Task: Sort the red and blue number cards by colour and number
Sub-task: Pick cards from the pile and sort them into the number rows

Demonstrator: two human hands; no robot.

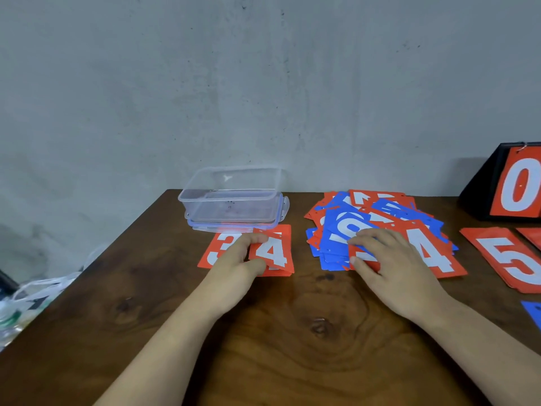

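Note:
A mixed heap of red and blue number cards [377, 218] lies right of centre on the wooden table [292, 332]. A blue 9 and a red 4 [430, 253] show on top of it. My right hand [386, 259] rests on the heap with thumb and fingers on a red card at its near edge. Left of the heap, a red 3 card [218, 249] lies flat. My left hand [243, 259] pinches a red 4 card [273, 250] beside the 3, between thumb and fingers. A red 5 card [509, 259] lies at the far right.
A clear plastic box [234, 197] stands behind the 3 and 4 cards, on its lid. A black scoreboard stand showing a red 0 [518, 186] sits at the back right. A blue card corner [534, 313] pokes in at the right edge. Bags and a bottle [26, 303] lie off the table's left side.

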